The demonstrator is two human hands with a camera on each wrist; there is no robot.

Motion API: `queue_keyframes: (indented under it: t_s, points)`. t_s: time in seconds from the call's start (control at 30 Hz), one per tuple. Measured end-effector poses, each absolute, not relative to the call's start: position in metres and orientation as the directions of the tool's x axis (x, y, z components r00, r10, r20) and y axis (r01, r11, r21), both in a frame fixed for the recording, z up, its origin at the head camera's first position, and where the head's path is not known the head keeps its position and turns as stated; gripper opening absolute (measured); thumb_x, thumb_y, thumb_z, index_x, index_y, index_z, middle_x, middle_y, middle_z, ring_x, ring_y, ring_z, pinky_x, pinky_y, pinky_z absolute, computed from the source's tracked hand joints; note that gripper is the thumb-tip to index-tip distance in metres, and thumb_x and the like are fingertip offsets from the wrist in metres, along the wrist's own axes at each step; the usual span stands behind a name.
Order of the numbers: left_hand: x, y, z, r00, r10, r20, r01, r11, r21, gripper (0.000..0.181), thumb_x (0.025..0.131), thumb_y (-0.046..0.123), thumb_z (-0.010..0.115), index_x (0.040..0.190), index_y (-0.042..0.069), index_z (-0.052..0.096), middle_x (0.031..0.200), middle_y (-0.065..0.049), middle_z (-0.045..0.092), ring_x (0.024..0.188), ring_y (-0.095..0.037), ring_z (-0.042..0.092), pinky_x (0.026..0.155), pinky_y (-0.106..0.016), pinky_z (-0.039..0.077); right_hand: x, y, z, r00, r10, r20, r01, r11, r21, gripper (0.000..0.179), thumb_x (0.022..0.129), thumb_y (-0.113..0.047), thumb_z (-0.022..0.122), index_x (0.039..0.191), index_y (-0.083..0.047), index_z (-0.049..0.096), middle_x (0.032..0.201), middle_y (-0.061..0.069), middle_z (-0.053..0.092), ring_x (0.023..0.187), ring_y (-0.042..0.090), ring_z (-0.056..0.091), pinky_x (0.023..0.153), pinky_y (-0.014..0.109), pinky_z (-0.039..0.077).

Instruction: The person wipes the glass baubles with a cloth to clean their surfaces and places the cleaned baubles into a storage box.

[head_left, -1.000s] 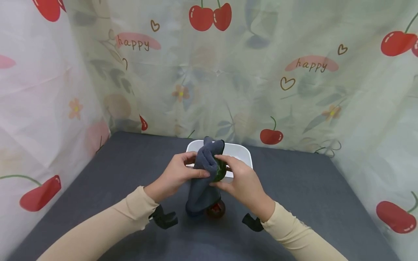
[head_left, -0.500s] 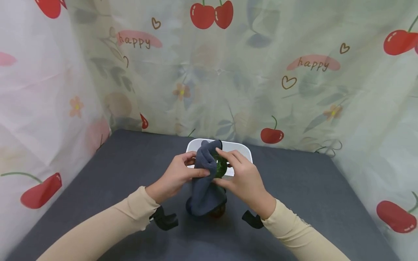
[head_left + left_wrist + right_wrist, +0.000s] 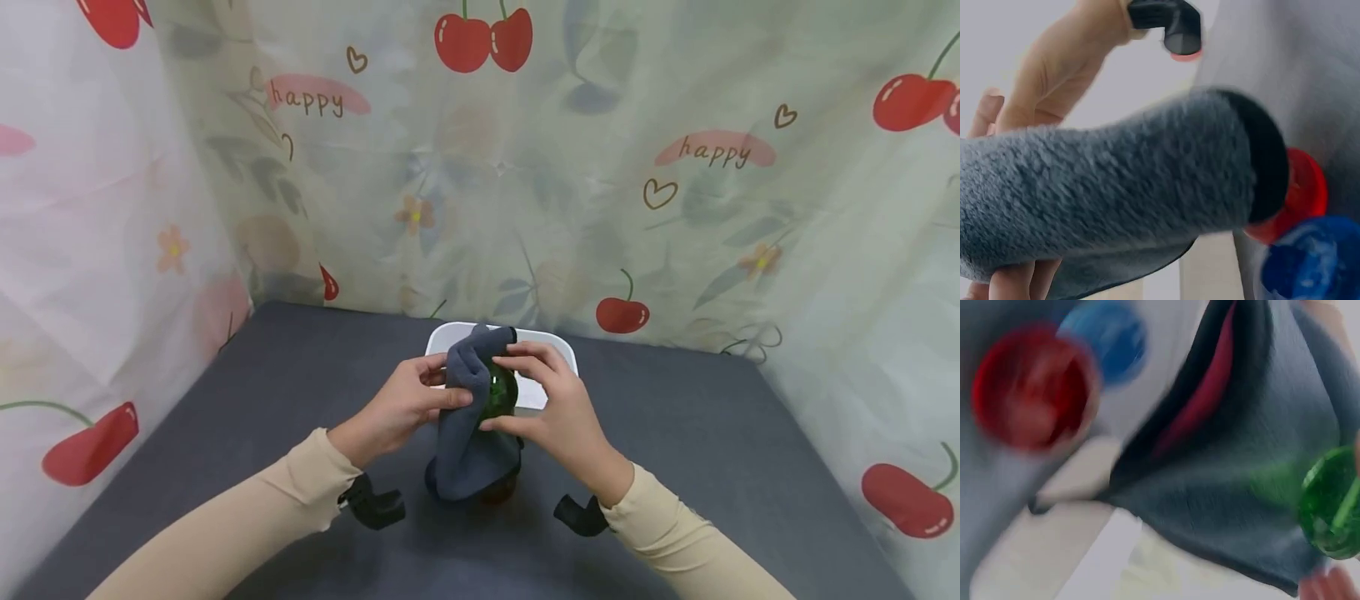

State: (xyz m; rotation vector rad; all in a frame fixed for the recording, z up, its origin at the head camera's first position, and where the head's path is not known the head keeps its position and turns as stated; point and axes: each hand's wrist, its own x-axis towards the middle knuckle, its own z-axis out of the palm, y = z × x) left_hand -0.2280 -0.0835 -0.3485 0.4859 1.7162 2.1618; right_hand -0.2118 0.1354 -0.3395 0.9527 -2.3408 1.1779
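Observation:
In the head view, my left hand [image 3: 405,408] grips a grey-blue cloth [image 3: 468,467], which hangs down in folds. A small see-through green cup [image 3: 501,392] sits against the cloth's right side. The thumb and fingers of my right hand [image 3: 562,400] curl about it, thumb below and fingertips above. In the left wrist view, the cloth [image 3: 1110,187] hides most of my left hand, apart from some fingers [image 3: 1013,284]. The right wrist view catches the green cup [image 3: 1329,509] at its right edge, close to blurred fingertips [image 3: 1329,584].
Below the cloth stand a red see-through cup [image 3: 1029,390] and a blue one [image 3: 1110,340], side by side on the grey tabletop [image 3: 315,358]. Behind my hands is a white tub [image 3: 543,343]. Black mounts [image 3: 375,504] sit at both wrists. Printed curtains surround the table.
My right fingers have shifted on the green cup and spread wider, baring more of it. The cloth's lower end has swung right and now covers most of the red cup in the head view.

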Motion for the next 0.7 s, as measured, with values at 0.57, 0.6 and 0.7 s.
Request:
queue_keyframes:
  t_s: [0.57,0.6,0.7]
  points:
    - [-0.229,-0.083,-0.348,-0.886,0.458,0.063,-0.056,-0.241,0.969,0.056,0.078,0.003,0.071,0.129,0.0,0.049,0.109,-0.012,0.06,0.095,-0.021,0.061,0.076,-0.035,0.053,-0.204,0.131,-0.336,-0.626,-0.393,0.673,-0.738,0.577,-0.35,0.068,0.06,-0.027,0.087,0.121,-0.011,0.06,0.116,0.006,0.056,0.105,0.019,0.055,0.084,0.031,0.05]
    - [-0.229,-0.082,-0.348,-0.893,0.445,0.075,-0.017,-0.2,0.98,0.056,0.077,0.007,0.073,0.128,0.001,0.051,0.111,-0.013,0.06,0.097,-0.023,0.06,0.076,-0.037,0.052,-0.203,0.129,-0.335,-0.595,-0.409,0.692,-0.723,0.648,-0.239,0.069,0.059,-0.03,0.087,0.119,-0.009,0.061,0.112,0.007,0.057,0.103,0.02,0.055,0.082,0.032,0.051]
    - [-0.229,-0.081,-0.347,-0.913,0.395,0.099,0.061,-0.107,0.992,0.05,0.074,0.015,0.078,0.119,0.003,0.06,0.111,-0.013,0.061,0.097,-0.026,0.058,0.075,-0.039,0.053,-0.201,0.124,-0.333,-0.542,-0.468,0.698,-0.668,0.744,-0.02,0.07,0.058,-0.033,0.088,0.116,-0.005,0.061,0.102,0.009,0.058,0.092,0.02,0.058,0.074,0.033,0.053]
